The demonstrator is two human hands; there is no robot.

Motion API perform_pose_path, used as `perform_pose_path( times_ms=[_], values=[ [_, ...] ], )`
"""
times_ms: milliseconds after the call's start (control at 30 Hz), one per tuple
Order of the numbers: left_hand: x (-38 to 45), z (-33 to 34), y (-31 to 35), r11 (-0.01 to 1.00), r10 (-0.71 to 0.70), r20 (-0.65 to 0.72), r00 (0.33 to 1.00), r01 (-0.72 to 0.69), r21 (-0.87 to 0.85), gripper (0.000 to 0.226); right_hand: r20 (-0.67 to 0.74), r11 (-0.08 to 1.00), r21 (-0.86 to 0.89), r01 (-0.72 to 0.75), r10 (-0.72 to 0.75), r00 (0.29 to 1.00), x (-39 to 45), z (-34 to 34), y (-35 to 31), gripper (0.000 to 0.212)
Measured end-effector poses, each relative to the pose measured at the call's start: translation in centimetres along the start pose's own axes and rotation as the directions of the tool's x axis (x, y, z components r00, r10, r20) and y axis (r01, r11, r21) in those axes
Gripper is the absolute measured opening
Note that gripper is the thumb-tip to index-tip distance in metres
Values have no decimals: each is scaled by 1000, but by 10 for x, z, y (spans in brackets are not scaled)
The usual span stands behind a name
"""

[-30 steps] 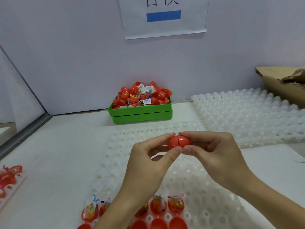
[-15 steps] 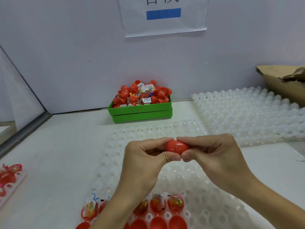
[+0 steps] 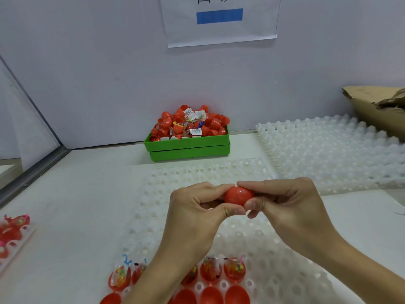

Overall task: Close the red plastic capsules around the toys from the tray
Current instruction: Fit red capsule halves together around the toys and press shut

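Both hands meet over the middle of the white dimpled tray (image 3: 166,216), pinching 1 red capsule (image 3: 238,195) between them. The left hand (image 3: 197,216) grips the capsule's left end with curled fingers and thumb, and the right hand (image 3: 291,207) grips its right end the same way, the 2 thumbs almost touching beneath it. The capsule lies sideways, held above the tray, and a seam line shows across it where its 2 halves join. At the tray's near edge, a row of open red capsule halves (image 3: 234,270) sits in the cups with small bagged toys (image 3: 120,274) inside them, and in front of that row stand more red halves (image 3: 236,294) with nothing visible in them. Further back on the worktop (image 3: 87,205), against the wall, a green bin (image 3: 188,145) is heaped with red capsules and toy packets. A second white tray (image 3: 328,150) lies to the right, with a torn cardboard box (image 3: 377,108) behind it. At the left edge, another tray (image 3: 13,233) carries red pieces. A paper sign (image 3: 219,18) with a blue bar hangs on the wall.
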State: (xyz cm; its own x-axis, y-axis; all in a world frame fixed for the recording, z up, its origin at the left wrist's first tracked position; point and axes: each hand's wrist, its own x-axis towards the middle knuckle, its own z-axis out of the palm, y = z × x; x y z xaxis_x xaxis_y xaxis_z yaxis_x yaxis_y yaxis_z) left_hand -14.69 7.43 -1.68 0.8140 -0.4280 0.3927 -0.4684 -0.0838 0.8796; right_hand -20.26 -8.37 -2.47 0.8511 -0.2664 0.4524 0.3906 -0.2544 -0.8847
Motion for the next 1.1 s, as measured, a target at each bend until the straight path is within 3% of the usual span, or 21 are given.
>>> perform_pose_path(
  times_ms=[133, 233, 367, 433, 467, 533, 567, 633, 700, 767, 867, 1100],
  values=[
    [-1, -1, -2, 999, 8, -21, 1000, -8, 33, 31, 41, 999, 4, -36, 36, 999, 0, 0, -1, 49],
    [-2, -1, -5, 972, 129, -67, 989, -113, 204, 32, 178, 999, 20, -38, 34, 983, -2, 0, -8, 35],
    [-3, 7, -7, 782, 409, -27, 912, -334, 527, 32, 161, 997, -9, -79, 80, 984, -3, 9, -7, 13],
    [-3, 10, -8, 768, 424, -19, 905, -349, 537, 34, 121, 991, 34, -128, 123, 985, -2, 9, -3, 16],
    [-2, 8, -6, 829, 373, -31, 927, -318, 460, 35, 108, 989, 46, -144, 138, 985, -2, 8, -3, 19],
    [1, 1, -4, 977, 171, -29, 985, -166, 135, 34, 82, 984, 84, -159, 152, 985, 0, 6, -3, 19],
    [3, -3, -4, 997, 63, -13, 998, -64, -41, 34, 71, 979, 129, -157, 149, 986, 0, 5, -4, 20],
    [5, -8, -5, 946, -117, 94, 989, 140, -293, 43, 96, 971, 206, -118, 100, 990, 1, 5, -7, 27],
    [5, -4, -2, 844, -186, 258, 948, 289, -453, 41, 158, 979, 199, -39, 7, 987, 0, 6, -10, 30],
    [4, 1, -1, 791, -198, 289, 937, 327, -518, 41, 197, 986, 163, 12, -45, 979, -1, 8, -11, 39],
    [3, 5, -2, 764, -225, 219, 950, 311, -565, 36, 218, 987, 153, 52, -85, 972, -1, 9, -10, 52],
    [5, 6, -6, 727, -290, 183, 939, 340, -597, 33, 213, 989, 145, 4, -35, 976, 1, 12, -3, 43]
  ],
)
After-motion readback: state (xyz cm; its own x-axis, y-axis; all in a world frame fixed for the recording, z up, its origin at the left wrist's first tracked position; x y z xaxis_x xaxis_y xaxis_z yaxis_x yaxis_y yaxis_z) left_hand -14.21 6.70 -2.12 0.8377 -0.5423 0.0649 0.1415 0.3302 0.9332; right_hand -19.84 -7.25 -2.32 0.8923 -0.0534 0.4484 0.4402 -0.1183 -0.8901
